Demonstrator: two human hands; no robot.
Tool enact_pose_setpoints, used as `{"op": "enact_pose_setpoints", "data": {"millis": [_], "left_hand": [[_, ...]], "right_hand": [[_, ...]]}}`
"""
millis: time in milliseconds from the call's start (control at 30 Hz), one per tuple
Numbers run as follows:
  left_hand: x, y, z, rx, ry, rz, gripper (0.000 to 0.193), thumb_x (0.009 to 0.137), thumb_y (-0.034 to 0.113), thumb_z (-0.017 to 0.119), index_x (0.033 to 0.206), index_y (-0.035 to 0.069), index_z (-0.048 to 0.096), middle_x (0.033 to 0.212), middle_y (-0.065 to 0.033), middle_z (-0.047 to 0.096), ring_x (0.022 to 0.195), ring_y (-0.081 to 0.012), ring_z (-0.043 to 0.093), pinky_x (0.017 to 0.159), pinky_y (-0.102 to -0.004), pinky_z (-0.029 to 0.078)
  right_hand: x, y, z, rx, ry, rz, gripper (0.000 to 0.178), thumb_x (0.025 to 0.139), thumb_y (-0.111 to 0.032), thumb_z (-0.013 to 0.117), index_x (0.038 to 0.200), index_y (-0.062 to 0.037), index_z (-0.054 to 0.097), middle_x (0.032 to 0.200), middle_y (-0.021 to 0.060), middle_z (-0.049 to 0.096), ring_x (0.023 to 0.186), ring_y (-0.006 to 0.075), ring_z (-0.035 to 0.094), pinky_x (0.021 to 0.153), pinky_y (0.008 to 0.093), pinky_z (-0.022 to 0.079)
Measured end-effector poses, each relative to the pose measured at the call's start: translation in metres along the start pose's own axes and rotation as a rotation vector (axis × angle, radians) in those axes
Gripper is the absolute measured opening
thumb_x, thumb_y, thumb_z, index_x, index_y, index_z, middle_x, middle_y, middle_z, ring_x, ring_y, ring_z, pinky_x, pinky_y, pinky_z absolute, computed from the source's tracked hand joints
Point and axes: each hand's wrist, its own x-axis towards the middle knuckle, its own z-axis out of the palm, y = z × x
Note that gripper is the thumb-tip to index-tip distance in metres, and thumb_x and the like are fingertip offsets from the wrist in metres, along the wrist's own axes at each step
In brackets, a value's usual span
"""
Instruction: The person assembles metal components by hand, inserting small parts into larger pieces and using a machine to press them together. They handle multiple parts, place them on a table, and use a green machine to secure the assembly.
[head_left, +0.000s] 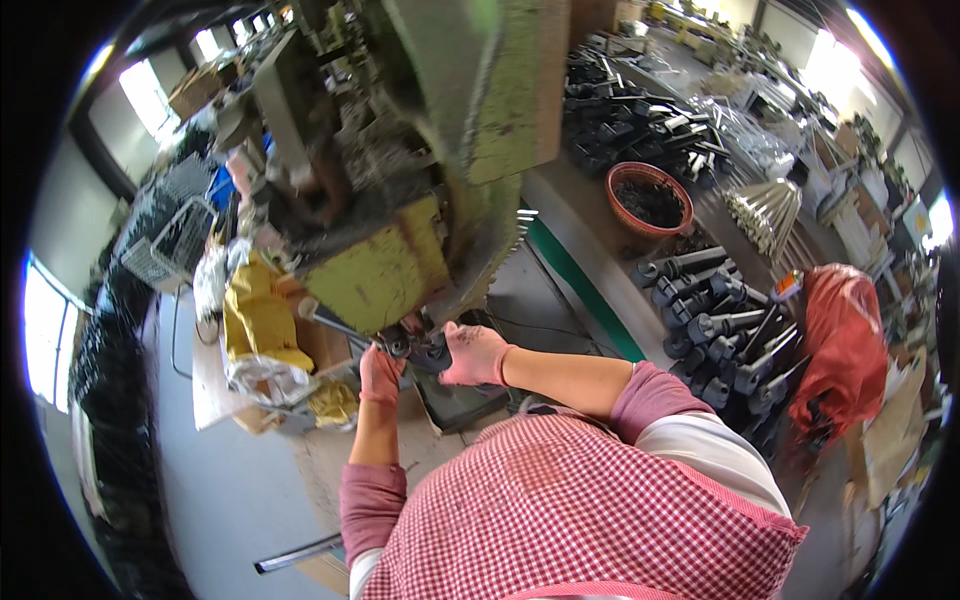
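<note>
Both my hands wear pink gloves and work at the front edge of a worn green machine [375, 262]. My left hand [381, 374] is closed, its fingers curled just below the machine's edge; what it grips is mostly hidden. A grey metal tube [338, 324] slants down toward it from the left. My right hand [474, 354] is closed on a dark rounded part [431, 356], thumb toward the machine. That part lies between my hands, against the machine's lower front, where small metal pieces [394, 343] also show.
To the right are dark-headed tubes [715, 325] in a pile, a red basket [650, 200] of small dark pieces, a bundle of pale rods [765, 215] and a red sack [845, 340]. A yellow bag [262, 315] sits at left. A dark bar [300, 553] juts out lower left.
</note>
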Motion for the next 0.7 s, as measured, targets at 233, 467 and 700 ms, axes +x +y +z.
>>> {"op": "enact_pose_setpoints", "data": {"millis": [233,467,700], "left_hand": [[0.026,0.032,0.042,-0.008,-0.338,0.319,0.043,0.098,0.039,0.050,0.127,0.007,0.059,0.126,-0.0106,0.064,0.103,-0.0269,0.065,0.079,-0.0398,0.054],[-0.008,0.022,-0.019,0.072,-0.028,0.127,0.025,0.097,0.033,0.062,0.108,0.011,0.064,0.103,-0.0068,0.067,0.100,-0.0243,0.063,0.083,-0.0377,0.053],[-0.110,-0.097,-0.145,-0.067,0.455,-0.074,0.027,0.095,0.044,0.058,0.099,0.017,0.062,0.104,-0.0012,0.066,0.094,-0.0230,0.061,0.084,-0.0408,0.049]], "right_hand": [[0.002,0.007,-0.058,0.200,0.076,-0.149,0.077,0.073,-0.042,0.072,0.132,0.0020,0.052,0.114,0.0257,0.066,0.106,0.0366,0.065,0.093,0.0382,0.051],[-0.084,0.154,-0.027,0.955,0.033,0.338,0.052,0.070,-0.022,0.089,0.105,0.0049,0.062,0.090,0.0080,0.066,0.084,0.0184,0.066,0.075,0.0354,0.053],[-0.087,0.333,-0.072,1.201,0.493,0.547,0.039,0.074,-0.020,0.086,0.099,0.0038,0.068,0.091,0.0093,0.066,0.078,0.0148,0.063,0.075,0.0305,0.052]]}}
